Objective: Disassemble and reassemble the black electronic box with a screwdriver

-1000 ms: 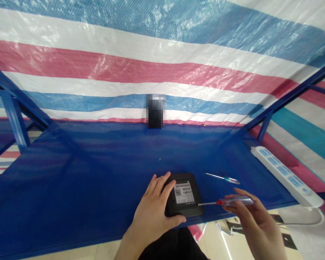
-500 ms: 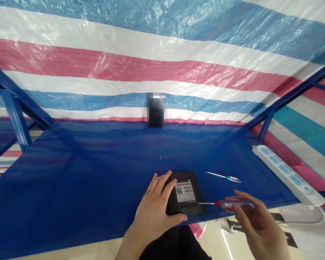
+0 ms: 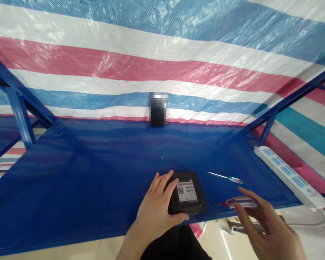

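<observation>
A square black device [image 3: 202,187] with rounded corners lies flat near the table's front edge, a white label with printed codes facing up. Across its left side rests my left hand [image 3: 157,202], thumb along the near edge and fingers over the far left part, gripping it. My right hand [image 3: 268,220] pinches a screwdriver [image 3: 241,203] by its clear handle. Its red collar and blurred dark shaft point left, the tip just right of the device and apart from it. A second, thinner screwdriver [image 3: 224,177] with a teal and clear handle lies beyond my right hand.
The blue table [image 3: 97,173] has a tiny light-coloured bit [image 3: 163,157] on it beyond the device. A white power strip [image 3: 289,175] runs along the right side. A pixelated dark object [image 3: 158,110] stands against the striped sheet [image 3: 111,68] at the back. Blue frame bars rise on both sides.
My right hand has drawn the screwdriver rightward, its tip coming off the device's right part. My left hand stays on the device. The whole view has shifted slightly.
</observation>
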Demonstrator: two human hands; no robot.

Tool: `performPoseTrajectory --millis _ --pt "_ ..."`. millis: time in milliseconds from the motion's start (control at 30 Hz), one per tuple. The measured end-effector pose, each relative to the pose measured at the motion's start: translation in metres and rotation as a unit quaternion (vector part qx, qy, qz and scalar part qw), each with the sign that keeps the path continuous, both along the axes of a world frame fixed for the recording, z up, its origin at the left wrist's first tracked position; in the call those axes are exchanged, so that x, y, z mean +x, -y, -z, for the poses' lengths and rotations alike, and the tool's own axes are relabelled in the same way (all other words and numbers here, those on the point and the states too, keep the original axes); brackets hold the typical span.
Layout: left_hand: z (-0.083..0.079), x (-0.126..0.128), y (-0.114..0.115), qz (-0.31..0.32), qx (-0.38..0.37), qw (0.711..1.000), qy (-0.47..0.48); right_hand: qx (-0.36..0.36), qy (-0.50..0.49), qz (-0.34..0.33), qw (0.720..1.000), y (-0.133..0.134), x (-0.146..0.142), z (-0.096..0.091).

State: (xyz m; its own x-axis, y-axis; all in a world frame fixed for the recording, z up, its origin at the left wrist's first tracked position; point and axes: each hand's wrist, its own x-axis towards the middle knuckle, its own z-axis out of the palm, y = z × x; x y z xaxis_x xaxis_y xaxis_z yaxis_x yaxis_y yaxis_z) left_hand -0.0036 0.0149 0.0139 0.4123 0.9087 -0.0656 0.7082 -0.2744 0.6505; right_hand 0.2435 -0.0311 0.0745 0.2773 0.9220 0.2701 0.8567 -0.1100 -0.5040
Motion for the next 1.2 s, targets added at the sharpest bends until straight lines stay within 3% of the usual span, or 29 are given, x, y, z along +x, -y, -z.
performPoseTrajectory --millis 133,267,367,533,667,1033,1200 --pt "0.001 0.0 0.001 -0.001 0.01 1.0 0.003 0.0 -0.05 0.041 0.998 0.002 0.002 0.002" --pt "0.005 0.001 0.001 -0.003 0.016 1.0 0.004 0.035 -0.134 0.026 0.99 -0.01 -0.006 0.006" --pt "0.006 0.001 0.0 -0.003 0.025 1.0 0.003 0.081 -0.235 -0.025 0.968 -0.039 -0.02 0.015" --pt "0.006 0.002 0.0 -0.005 0.041 0.999 0.008 0.061 -0.385 -0.096 0.916 -0.102 -0.056 0.034" --pt "0.004 0.002 0.0 -0.003 0.041 0.999 0.01 0.034 -0.409 -0.127 0.903 -0.132 -0.076 0.042" --pt "0.0 0.002 -0.002 0.006 0.039 0.999 0.006 0.003 -0.411 -0.134 0.902 -0.142 -0.086 0.051" --pt "0.003 0.002 -0.002 -0.003 0.041 0.999 0.018 0.019 -0.412 -0.124 0.903 -0.132 -0.079 0.042"
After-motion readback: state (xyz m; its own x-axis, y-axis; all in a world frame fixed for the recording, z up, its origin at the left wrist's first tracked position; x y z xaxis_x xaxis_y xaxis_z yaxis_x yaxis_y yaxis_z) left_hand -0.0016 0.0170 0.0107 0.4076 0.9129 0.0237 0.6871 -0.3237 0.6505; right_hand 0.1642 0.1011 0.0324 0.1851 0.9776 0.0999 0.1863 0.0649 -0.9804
